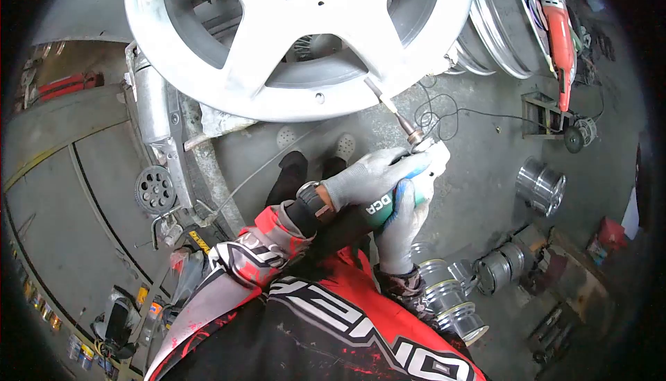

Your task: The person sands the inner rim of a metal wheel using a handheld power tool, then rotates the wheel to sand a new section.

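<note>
Two gloved hands, left hand (361,181) over right hand (401,232), clamp a die grinder (386,206) (green-bodied); its bit (388,107) touches the lower right rim of the alloy wheel (277,34) on its stand (156,104). The face looks evenly dull, so finishing seems far along.

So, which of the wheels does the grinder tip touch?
The white five-spoke wheel at the top: the grinder tip meets its lower rim. The bare metal rims sit apart, to the right.

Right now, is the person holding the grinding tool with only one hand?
No, the left hand and the right hand, both gloved, wrap the grinding tool, whose tip is at the wheel.
</note>
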A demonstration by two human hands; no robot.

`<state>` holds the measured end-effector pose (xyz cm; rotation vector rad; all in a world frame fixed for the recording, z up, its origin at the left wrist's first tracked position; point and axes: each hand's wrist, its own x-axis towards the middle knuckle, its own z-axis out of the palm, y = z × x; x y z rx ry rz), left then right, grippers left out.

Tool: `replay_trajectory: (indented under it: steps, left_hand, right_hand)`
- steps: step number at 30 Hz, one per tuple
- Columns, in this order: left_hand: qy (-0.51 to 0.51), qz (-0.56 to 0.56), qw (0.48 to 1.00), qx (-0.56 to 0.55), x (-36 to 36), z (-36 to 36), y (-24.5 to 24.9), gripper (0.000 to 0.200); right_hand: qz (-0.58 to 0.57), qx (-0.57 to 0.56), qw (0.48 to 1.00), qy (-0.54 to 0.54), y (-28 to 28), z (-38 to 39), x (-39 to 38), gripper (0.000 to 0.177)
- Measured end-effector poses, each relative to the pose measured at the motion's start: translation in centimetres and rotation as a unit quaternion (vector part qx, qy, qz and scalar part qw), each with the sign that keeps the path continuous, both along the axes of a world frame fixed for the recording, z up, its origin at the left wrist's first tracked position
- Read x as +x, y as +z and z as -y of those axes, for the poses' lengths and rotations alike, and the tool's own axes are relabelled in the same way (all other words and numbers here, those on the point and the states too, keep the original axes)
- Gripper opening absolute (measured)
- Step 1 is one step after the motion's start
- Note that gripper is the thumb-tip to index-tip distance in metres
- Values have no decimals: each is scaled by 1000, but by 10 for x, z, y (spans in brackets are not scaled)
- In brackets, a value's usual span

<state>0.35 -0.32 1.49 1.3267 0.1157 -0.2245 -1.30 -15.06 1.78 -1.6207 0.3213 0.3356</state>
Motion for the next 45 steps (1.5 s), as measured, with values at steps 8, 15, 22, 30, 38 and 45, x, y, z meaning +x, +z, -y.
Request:
replay_trajectory:
  steps: [8, 15, 22, 30, 38, 45]
  left_hand:
    - [5, -139, 988, -62, -32, -8, -16, 46]
    - [17, -190, 982, 12, -45, -15, -3, 46]
    - [2, 11, 994, 105, -6, 13, -27, 36]
    - [46, -193, 980, -35, -33, 2, -16, 60]
    - [-59, -72, 991, 93, -5, 6, -20, 51]
    - [6, -186, 983, 8, -25, 0, -16, 47]
  right_hand:
    - [-60, 51, 996, 30, -4, -6, -32, 61]
    - [-1, -27, 990, 137, -13, -5, -46, 54]
    - [-29, 37, 999, 7, 2, -9, -5, 42]
    - [-132, 56, 988, 50, -18, 9, -33, 51]
    - [-5, 29, 998, 59, -1, 1, -3, 54]
    - [-24, 28, 997, 72, -11, 2, -26, 59]
